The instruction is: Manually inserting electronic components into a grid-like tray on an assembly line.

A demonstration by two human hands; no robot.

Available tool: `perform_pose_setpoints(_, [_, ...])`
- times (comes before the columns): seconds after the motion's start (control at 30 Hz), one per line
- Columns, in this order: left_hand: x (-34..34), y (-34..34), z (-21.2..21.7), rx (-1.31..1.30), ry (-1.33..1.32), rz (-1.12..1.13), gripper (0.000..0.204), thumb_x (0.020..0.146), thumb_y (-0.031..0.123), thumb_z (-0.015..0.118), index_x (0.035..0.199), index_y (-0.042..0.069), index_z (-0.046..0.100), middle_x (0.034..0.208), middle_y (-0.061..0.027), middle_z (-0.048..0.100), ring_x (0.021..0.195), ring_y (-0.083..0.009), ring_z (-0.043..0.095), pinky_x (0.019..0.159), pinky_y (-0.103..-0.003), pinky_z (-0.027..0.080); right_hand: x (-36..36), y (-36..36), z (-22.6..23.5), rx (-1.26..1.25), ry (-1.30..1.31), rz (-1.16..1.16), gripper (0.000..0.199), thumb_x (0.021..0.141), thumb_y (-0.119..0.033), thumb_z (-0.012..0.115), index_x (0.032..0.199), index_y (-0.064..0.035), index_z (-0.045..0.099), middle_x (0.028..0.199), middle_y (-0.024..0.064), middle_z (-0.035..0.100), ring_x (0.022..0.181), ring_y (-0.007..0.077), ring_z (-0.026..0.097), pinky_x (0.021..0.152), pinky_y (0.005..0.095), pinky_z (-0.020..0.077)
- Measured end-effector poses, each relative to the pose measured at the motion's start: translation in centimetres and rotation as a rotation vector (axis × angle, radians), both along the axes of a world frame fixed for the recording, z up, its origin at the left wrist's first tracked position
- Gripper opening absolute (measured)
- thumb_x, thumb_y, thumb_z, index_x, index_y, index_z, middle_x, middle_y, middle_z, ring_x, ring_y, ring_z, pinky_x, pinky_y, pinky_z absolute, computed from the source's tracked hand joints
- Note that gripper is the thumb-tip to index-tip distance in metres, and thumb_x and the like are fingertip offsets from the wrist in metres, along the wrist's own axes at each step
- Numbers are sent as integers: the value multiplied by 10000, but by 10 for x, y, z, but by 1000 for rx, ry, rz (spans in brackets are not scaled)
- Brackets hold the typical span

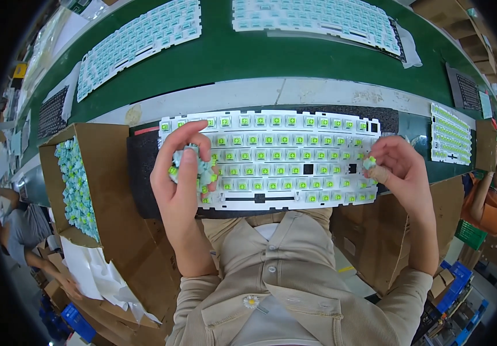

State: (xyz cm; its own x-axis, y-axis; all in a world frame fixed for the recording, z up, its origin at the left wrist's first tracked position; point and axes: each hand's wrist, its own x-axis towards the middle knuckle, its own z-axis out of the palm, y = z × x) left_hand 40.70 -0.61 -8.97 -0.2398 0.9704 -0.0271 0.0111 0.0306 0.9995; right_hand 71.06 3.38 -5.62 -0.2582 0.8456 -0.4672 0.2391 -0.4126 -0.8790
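Observation:
A white keyboard plate (271,121) filled with green-stemmed key switches lies on a black foam mat (142,184) in front of me. My left hand (180,181) hovers over the plate's left end, closed around a handful of pale blue and green key switches (205,170). My right hand (401,170) is at the plate's right end, pinching a single key switch (370,163) between thumb and fingertips. A few square holes (308,169) in the plate show black.
An open cardboard box (110,155) of loose switches (75,179) stands at my left. On the green conveyor belt (243,55) beyond lie more switch-filled plates (139,40), (318,17), with another (450,135) at the right. Other people sit at far left and far right.

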Motion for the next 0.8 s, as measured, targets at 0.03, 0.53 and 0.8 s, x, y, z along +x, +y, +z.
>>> perform_pose_setpoints(0.03, [-2,-1,-7,56,125,41,238,861,69,427,1032,-27,562,730,-28,501,700,-94,447,672,-239,401,-1,-2,0,-2,-4,-4,281,738,92,580,1014,35,584,999,98,524,946,162,535,792,288,490])
perform_pose_setpoints(0.53, [-4,-2,-8,58,93,11,238,854,66,431,1032,-29,558,745,-41,504,718,-100,452,681,-237,395,-26,-11,9,734,-653,460,295,598,123,609,875,22,623,885,97,586,779,262,541,653,332,462])
perform_pose_setpoints(0.8, [-2,-1,-7,57,126,9,241,853,54,425,1037,-29,556,745,-37,504,719,-89,447,622,-214,398,-30,-13,8,946,-843,625,307,609,85,618,906,9,621,840,98,560,776,253,541,640,336,467])
